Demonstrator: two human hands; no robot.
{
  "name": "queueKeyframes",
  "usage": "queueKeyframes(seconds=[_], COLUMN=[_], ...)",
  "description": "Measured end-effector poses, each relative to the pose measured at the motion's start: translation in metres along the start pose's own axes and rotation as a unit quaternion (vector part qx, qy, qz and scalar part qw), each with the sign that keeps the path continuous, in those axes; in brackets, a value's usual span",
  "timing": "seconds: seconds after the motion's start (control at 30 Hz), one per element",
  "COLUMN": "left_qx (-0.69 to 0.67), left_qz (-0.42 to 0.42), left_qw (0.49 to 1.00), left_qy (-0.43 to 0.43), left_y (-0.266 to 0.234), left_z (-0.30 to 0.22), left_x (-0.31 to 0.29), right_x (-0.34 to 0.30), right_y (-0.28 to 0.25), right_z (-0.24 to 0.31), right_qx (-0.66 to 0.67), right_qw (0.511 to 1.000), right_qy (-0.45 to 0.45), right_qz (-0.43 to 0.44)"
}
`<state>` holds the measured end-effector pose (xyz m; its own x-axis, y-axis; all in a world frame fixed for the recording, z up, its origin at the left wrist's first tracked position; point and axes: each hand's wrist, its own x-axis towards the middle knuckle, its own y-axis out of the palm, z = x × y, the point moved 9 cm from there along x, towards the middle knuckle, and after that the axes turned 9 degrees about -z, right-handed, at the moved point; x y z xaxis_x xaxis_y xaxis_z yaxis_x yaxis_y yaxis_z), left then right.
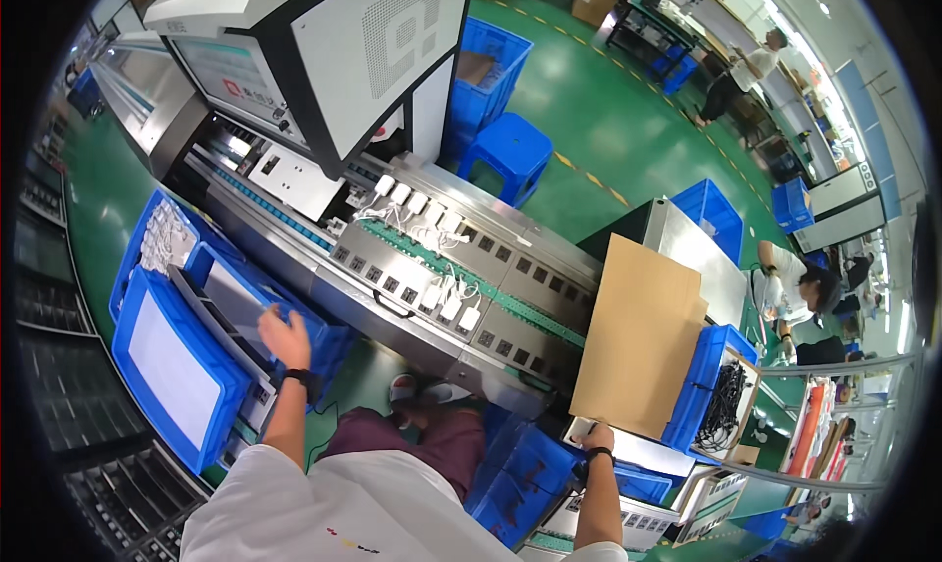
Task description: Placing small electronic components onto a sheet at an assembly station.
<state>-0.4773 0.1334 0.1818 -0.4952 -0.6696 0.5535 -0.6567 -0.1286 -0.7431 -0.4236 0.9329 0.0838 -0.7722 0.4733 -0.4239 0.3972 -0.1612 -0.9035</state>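
Reaching out with the left hand (285,338), fingers spread, just over one blue crate (329,338) off the worktop's near edge, toward its left end; gripping nothing visible. Across to the right hand (597,436): curled at the left end of one white panel (648,452), by the near left corner of one brown cardboard sheet (638,336) at the worktop's right end; cannot tell whether pinching or merely resting.

Now counting along the steel worktop (442,348): at least five white adapters (417,202) in the far row, three more in the near row, with white cables (427,236) tangled among them. Nine bare black sockets (392,284) in the near row, roughly seven in the far, with one green strip (510,309) running between.

Over the left end, one big white machine (392,52), black-edged. Out past the far edge, one blue stool (510,150) on green floor (589,101), crossed by yellow dashes; off to the right, two co-workers (754,70) in white tops.
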Motion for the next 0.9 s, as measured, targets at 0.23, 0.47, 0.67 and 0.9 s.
queueKeyframes(seconds=[0.23,0.47,0.67,0.9], left_qx=[-0.273,-0.418,-0.39,-0.4], left_qz=[0.467,0.657,0.688,0.662], left_qw=[0.837,0.627,0.612,0.634], left_qy=[0.082,0.009,0.003,-0.027], left_y=[0.099,0.085,0.049,0.031], left_z=[-0.157,-0.299,-0.377,-0.417], left_x=[-0.161,-0.328,-0.444,-0.47], right_x=[0.003,0.005,-0.003,-0.003], right_y=[0.001,0.007,0.005,0.005], right_z=[0.003,0.007,0.006,0.001], right_qx=[-0.015,-0.012,-0.012,0.005], right_qw=[1.0,1.0,0.999,0.998], right_qy=[0.015,0.002,0.037,0.061], right_qz=[0.012,0.003,-0.004,0.0])
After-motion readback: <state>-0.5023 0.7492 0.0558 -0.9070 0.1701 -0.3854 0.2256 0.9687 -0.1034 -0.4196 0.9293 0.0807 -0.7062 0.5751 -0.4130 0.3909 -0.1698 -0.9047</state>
